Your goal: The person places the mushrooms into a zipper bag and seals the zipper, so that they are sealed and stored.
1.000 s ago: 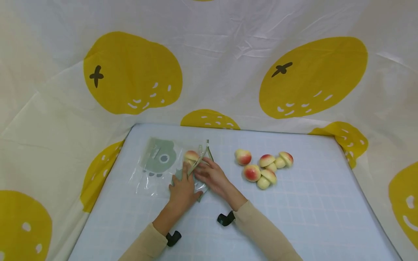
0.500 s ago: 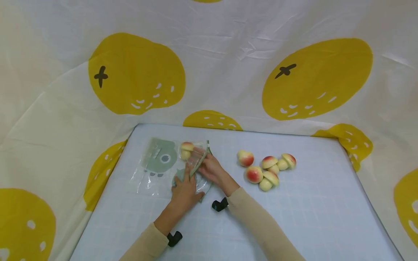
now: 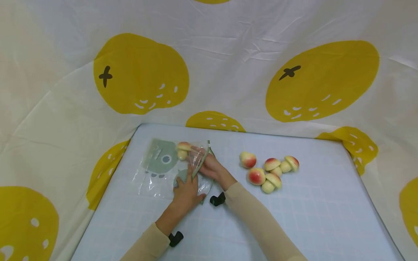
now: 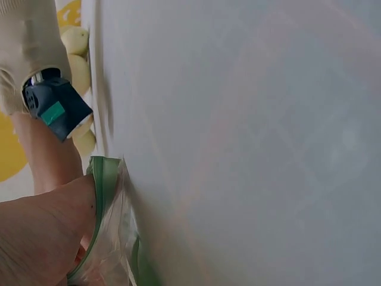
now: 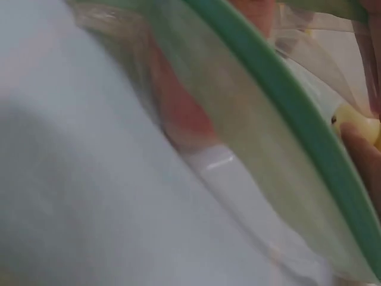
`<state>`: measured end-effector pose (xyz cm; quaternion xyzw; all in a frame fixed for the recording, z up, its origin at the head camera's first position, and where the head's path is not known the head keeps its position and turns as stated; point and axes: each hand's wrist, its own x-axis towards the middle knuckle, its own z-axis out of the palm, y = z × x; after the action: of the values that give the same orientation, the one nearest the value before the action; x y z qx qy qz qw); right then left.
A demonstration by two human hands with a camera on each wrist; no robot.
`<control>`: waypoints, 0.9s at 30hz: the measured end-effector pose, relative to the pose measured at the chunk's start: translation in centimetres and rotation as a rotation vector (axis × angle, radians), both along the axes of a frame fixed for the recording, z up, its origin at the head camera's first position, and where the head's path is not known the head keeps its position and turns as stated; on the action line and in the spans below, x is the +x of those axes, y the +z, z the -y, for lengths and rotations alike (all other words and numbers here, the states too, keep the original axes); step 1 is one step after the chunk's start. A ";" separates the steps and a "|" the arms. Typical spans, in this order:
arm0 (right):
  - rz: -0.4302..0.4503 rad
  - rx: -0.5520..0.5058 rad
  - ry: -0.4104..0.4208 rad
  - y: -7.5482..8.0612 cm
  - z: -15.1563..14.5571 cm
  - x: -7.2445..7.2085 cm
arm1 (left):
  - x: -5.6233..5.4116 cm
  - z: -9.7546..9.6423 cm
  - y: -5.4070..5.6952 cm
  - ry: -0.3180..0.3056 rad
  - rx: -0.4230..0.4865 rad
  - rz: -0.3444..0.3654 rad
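A clear zip bag (image 3: 151, 185) with a green dinosaur print and green rim lies flat on the left of the table. My right hand (image 3: 210, 166) reaches in through its mouth. Inside the bag, its fingertips hold a toy mushroom (image 3: 183, 147) with a red-tinged cap and pale stem. In the right wrist view, the thumb touches the yellow mushroom (image 5: 351, 116) beyond the green rim (image 5: 286, 101). My left hand (image 3: 185, 192) lies spread on the bag near its mouth, index finger extended along the rim. The left wrist view shows the green rim (image 4: 106, 185) beside that hand.
Several more toy mushrooms (image 3: 256, 176) sit in a loose cluster on the right of the pale blue tablecloth (image 3: 313, 210). A white curtain (image 3: 225, 79) with yellow fruit prints hangs behind the table. Black wrist cameras (image 3: 217, 199) stick out from both sleeves.
My right hand has pushed further left into the bag, carrying the mushroom from the mouth toward the dinosaur print. The left hand has stayed on the bag near the rim.
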<state>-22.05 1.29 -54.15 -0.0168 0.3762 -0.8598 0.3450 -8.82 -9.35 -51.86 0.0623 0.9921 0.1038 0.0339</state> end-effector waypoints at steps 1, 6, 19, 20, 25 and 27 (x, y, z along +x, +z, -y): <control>-0.011 0.000 0.009 -0.1 0.1 0.0 | 0.0 0.0 0.0 0.000 0.004 -0.001; -0.066 0.013 0.045 -0.3 0.3 -0.1 | 0.1 -0.2 -0.1 0.001 0.013 0.001; -0.054 0.060 0.051 -0.1 0.2 -0.1 | 0.0 -0.4 -0.2 -0.006 -0.012 0.040; -0.048 0.072 0.047 -0.1 0.1 0.0 | 0.1 -0.4 -0.2 -0.009 -0.019 0.036; 0.017 0.065 -0.019 0.6 -0.5 1.0 | 0.1 -0.1 0.1 -0.005 -0.036 0.020; 0.033 0.040 -0.048 1.1 -0.9 1.5 | 0.2 0.0 0.1 -0.004 -0.037 0.018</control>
<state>-20.52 2.17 -53.10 0.0132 0.3880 -0.8603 0.3305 -8.65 -9.33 -51.71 0.0626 0.9934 0.0857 0.0439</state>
